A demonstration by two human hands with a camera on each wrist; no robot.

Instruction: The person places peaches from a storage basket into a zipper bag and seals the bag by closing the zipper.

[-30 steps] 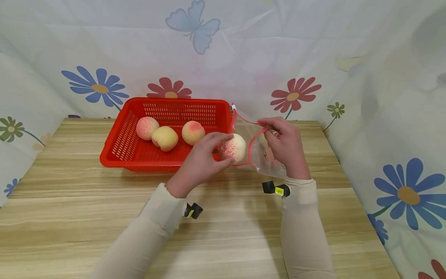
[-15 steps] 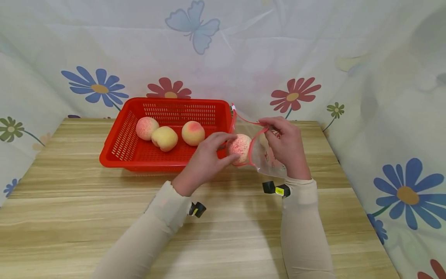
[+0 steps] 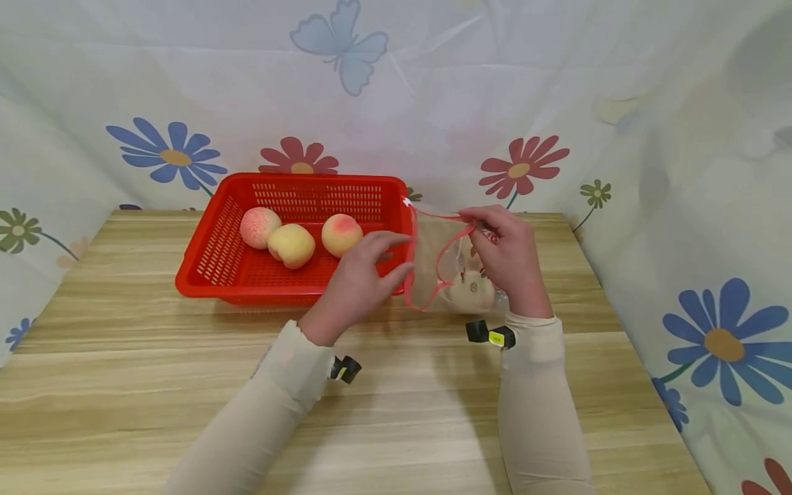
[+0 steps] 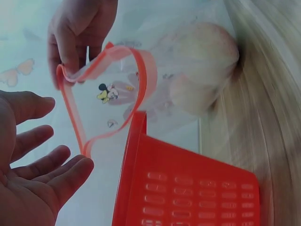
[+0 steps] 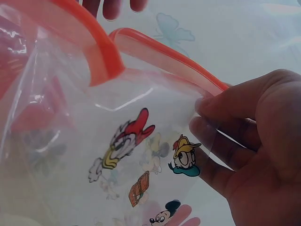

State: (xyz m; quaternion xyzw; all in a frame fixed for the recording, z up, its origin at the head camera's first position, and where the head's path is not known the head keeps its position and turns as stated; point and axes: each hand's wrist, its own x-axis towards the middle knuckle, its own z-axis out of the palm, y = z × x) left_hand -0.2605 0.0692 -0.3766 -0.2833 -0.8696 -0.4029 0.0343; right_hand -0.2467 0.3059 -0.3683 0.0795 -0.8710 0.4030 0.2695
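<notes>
My right hand (image 3: 504, 251) pinches the rim of a clear zip bag (image 5: 127, 165) with a red-orange seal strip and cartoon prints. The bag's mouth gapes toward the basket. Inside its bottom, peaches (image 4: 207, 52) show blurred through the plastic. My left hand (image 3: 359, 285) holds nothing; its fingers are spread at the bag's mouth, over the right end of the red basket (image 3: 291, 292). In the basket lie a pink speckled peach (image 3: 260, 227), a yellow peach (image 3: 292, 246) and a peach with a pink blush (image 3: 342, 235).
The wood-grain table (image 3: 396, 412) lies under everything. A flower-printed cloth (image 3: 421, 103) rises right behind the basket and along both sides. Small black wrist cameras (image 3: 491, 334) sit on both sleeves.
The speckled peach that my left hand held has dropped into the bag. The left fingers have let go and drawn back slightly left. My right hand has stayed on the bag's rim.
</notes>
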